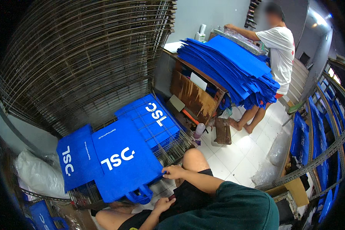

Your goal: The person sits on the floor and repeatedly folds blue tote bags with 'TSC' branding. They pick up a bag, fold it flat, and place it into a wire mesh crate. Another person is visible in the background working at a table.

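A flat blue fabric bag (pixel 126 168) with white print lies across the top of a low wire rack, its handle (pixel 141 194) hanging over the near edge. My right hand (pixel 173 172) is closed on that bag's right-hand corner, pinching it. Closer to my body, my left hand (pixel 163 204) is closed over my dark shorts. Something small and dark reddish shows at its fingers, but I cannot make out what it is. Another printed blue bag (pixel 76 151) lies to the left, partly under the first. A further blue piece (pixel 151 119) rests beyond, under wire mesh.
Tall stacked wire racks (pixel 84 50) lean up at the far left. A big pile of blue fabric (pixel 234 65) covers a worn wooden cabinet (pixel 193 96), where a person in a white shirt (pixel 280 50) stands. Blue pieces hang in a rack (pixel 314 126) at right. Plastic wrap (pixel 38 172) lies left.
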{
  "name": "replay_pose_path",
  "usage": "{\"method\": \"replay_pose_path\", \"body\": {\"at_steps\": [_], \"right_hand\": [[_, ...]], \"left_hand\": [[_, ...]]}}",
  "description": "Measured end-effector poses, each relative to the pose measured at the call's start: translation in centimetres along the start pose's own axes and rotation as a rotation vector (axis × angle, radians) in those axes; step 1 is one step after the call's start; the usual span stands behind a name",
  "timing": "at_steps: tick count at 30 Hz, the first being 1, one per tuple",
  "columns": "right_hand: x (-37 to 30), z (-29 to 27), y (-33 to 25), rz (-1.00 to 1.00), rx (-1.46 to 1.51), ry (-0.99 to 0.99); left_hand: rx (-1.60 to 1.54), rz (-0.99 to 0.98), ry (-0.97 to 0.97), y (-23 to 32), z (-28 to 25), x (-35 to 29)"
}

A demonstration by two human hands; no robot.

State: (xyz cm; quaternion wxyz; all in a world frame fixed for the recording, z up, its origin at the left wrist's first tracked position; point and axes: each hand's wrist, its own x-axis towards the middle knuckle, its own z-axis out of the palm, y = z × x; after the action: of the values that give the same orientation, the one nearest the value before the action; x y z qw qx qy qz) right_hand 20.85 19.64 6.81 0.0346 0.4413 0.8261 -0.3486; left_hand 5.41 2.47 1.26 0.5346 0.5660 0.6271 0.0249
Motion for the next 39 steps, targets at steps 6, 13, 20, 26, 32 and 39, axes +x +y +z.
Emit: {"method": "replay_pose_path", "body": {"at_steps": [6,13,20,26,32,39], "right_hand": [[1.0,2.2,2.7,-0.049,-0.007,0.054],[1.5,2.6,2.7,-0.023,-0.025,-0.010],[0.9,1.5,3.1,-0.122,-0.055,0.050],[1.4,2.5,3.5,-0.137,-0.090,0.019],[0.4,2.8,3.1,-0.087,-0.024,-0.014],[1.1,2.1,2.8,-0.135,-0.008,-0.072]], "left_hand": [[0.036,0.030,-0.012,0.3,0.1,0.3],[-0.006,0.025,-0.078,-0.4,0.1,0.9],[0.057,0.047,-0.127,0.3,-0.3,2.3],[-0.097,0.109,-0.046,0.7,-0.5,0.7],[-0.086,0.042,-0.135,0.6,-0.9,0.4],[-0.154,0.120,0.004,2.3,-2.9,-2.2]]}}
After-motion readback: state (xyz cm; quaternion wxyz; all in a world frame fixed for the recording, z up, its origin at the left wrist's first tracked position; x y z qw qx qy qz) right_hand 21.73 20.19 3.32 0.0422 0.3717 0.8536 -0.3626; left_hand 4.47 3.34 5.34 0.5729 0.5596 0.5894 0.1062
